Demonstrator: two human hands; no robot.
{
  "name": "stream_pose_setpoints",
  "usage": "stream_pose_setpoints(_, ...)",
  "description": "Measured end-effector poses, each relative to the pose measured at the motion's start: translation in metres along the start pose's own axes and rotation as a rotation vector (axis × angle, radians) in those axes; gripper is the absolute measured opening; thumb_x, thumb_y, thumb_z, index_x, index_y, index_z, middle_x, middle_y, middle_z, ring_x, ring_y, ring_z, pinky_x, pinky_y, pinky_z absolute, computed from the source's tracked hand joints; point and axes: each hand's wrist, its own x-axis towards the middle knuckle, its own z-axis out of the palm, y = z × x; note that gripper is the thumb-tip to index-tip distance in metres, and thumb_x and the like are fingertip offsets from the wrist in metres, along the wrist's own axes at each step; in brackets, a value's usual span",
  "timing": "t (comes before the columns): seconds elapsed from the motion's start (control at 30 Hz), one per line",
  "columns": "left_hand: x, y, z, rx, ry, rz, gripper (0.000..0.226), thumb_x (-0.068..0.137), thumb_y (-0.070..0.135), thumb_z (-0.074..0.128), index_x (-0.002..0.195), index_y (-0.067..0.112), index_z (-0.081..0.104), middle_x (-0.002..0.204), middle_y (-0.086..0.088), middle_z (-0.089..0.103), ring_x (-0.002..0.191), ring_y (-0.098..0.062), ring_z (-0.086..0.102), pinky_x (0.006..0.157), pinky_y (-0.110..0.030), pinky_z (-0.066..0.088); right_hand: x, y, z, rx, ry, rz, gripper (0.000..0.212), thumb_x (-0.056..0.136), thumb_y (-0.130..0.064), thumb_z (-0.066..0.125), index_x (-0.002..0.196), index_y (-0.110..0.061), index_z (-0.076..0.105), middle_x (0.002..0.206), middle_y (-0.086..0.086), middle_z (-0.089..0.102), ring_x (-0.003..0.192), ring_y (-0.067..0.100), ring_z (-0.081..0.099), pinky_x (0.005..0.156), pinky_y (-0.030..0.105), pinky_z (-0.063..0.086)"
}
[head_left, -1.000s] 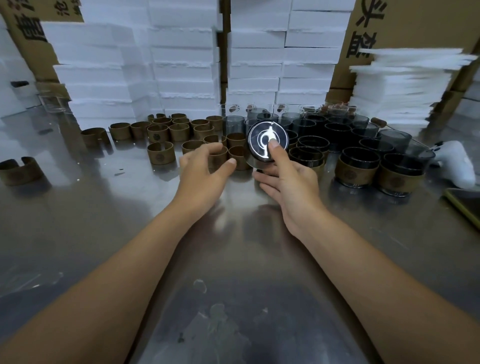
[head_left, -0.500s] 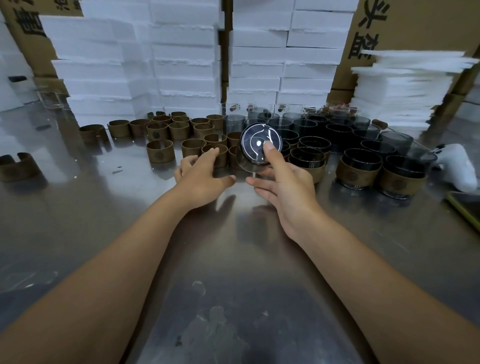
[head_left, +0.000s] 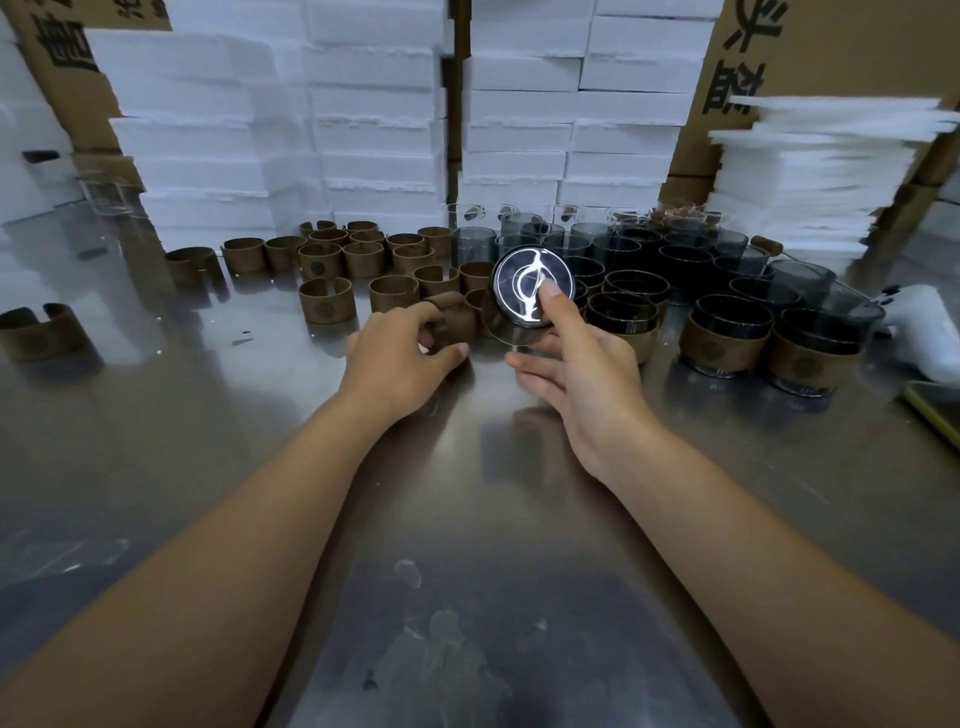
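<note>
1. Head view, closest: left hand (head_left: 400, 356) curls round a loose brown sleeve (head_left: 456, 318) on the steel table (head_left: 467, 519). Guessing it goes on next.
2. Right hand (head_left: 576, 366) pinches a dark glass (head_left: 527, 286) just beside it, lifted, with its base tipped toward us.
3. Behind: sleeved glasses (head_left: 724, 345), foam boxes (head_left: 374, 104).

Glossy steel table (head_left: 467, 519), matt cardboard sleeves (head_left: 327, 309)

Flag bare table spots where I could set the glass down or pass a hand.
Free: steel table between the forearms; also between the lone sleeve far left and the left hand, which grips a brown sleeve. Crowded: beyond the hands, loose sleeves left, dark glasses right, foam boxes behind. The right hand holds a tilted glass.
</note>
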Motion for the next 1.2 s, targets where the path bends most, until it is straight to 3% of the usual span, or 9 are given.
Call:
stream_pose_setpoints(0.17,-0.001,0.001,0.001,-0.09,-0.08,-0.046,0.021,0.089,0.043,0.06,0.102,0.029,0.068,0.089,0.002,0.061,0.108,-0.029,0.056,0.098,-0.048,0.041,0.001,0.001,0.0,-0.026,0.008,0.013,0.042,0.085,-0.043,0.066,0.103,-0.006,0.068,0.095,0.008,0.07,0.074,0.016,0.069,0.073,0.024,0.056)
stream_pose_setpoints(0.33,0.0,0.002,0.001,-0.181,-0.093,-0.085,0.005,0.091,0.036,0.06,0.089,0.035,0.065,0.068,0.013,0.053,0.099,-0.03,0.059,0.098,-0.049,0.042,0.002,0.001,-0.001,-0.022,0.017,0.013,0.043,0.085,-0.043,0.066,0.105,-0.005,0.067,0.096,0.009,0.071,0.077,0.017,0.07,0.074,0.025,0.057)
stream_pose_setpoints(0.5,0.002,0.01,-0.002,-0.411,0.046,-0.043,0.012,0.097,0.021,0.052,0.089,0.026,0.059,0.076,0.003,0.055,0.081,-0.019,0.051,0.077,-0.033,0.043,0.006,0.005,-0.002,-0.054,0.043,0.001,0.042,0.084,-0.046,0.066,0.099,-0.006,0.067,0.095,0.008,0.067,0.088,0.02,0.07,0.081,0.03,0.056)
stream_pose_setpoints(0.57,0.003,0.019,-0.004,-0.426,0.128,-0.021,0.013,0.099,0.017,0.046,0.091,0.023,0.055,0.093,-0.006,0.054,0.088,-0.026,0.054,0.083,-0.033,0.045,0.007,0.006,-0.002,-0.077,0.042,-0.003,0.033,0.082,-0.047,0.067,0.081,-0.014,0.066,0.084,0.004,0.062,0.088,0.019,0.066,0.085,0.031,0.052)
stream_pose_setpoints(0.67,-0.003,0.038,-0.009,-0.516,0.212,0.019,0.02,0.1,0.015,0.041,0.084,0.023,0.049,0.095,0.006,0.042,0.093,-0.024,0.051,0.093,-0.038,0.044,0.008,0.007,-0.002,-0.089,0.033,0.001,0.031,0.08,-0.048,0.068,0.067,-0.021,0.06,0.076,0.001,0.057,0.083,0.018,0.059,0.084,0.034,0.051)
stream_pose_setpoints(0.8,-0.018,0.052,-0.014,-0.466,0.296,0.224,0.016,0.098,0.017,0.043,0.084,0.013,0.052,0.088,0.009,0.041,0.086,-0.005,0.043,0.08,-0.011,0.033,0.007,0.007,0.0,-0.061,-0.047,0.029,0.027,0.084,-0.041,0.067,0.079,-0.015,0.063,0.09,0.004,0.061,0.091,0.017,0.057,0.079,0.032,0.054)
stream_pose_setpoints(0.93,-0.025,0.056,-0.013,-0.415,0.347,0.362,0.023,0.096,0.021,0.049,0.09,0.001,0.059,0.1,-0.004,0.047,0.089,0.001,0.045,0.079,-0.01,0.035,0.007,0.004,0.0,0.089,-0.097,0.124,0.019,0.088,-0.029,0.066,0.087,-0.01,0.064,0.093,0.006,0.061,0.108,0.022,0.058,0.074,0.033,0.055)
stream_pose_setpoints(1.07,-0.026,0.056,-0.009,-0.353,0.388,0.436,0.02,0.089,0.019,0.061,0.087,-0.001,0.06,0.107,-0.005,0.043,0.098,-0.012,0.048,0.08,-0.018,0.042,0.005,-0.002,-0.002,0.263,-0.142,0.196,0.017,0.089,-0.025,0.064,0.085,-0.009,0.064,0.079,0.007,0.07,0.089,0.022,0.069,0.078,0.04,0.058)
stream_pose_setpoints(1.2,-0.03,0.057,-0.008,-0.311,0.384,0.476,0.013,0.084,0.013,0.067,0.093,0.004,0.064,0.119,-0.009,0.048,0.112,-0.003,0.048,0.09,-0.012,0.039,0.005,-0.003,-0.002,0.372,-0.179,0.225,0.022,0.092,-0.033,0.061,0.087,-0.013,0.067,0.08,0.008,0.074,0.073,0.018,0.072,0.077,0.041,0.058)
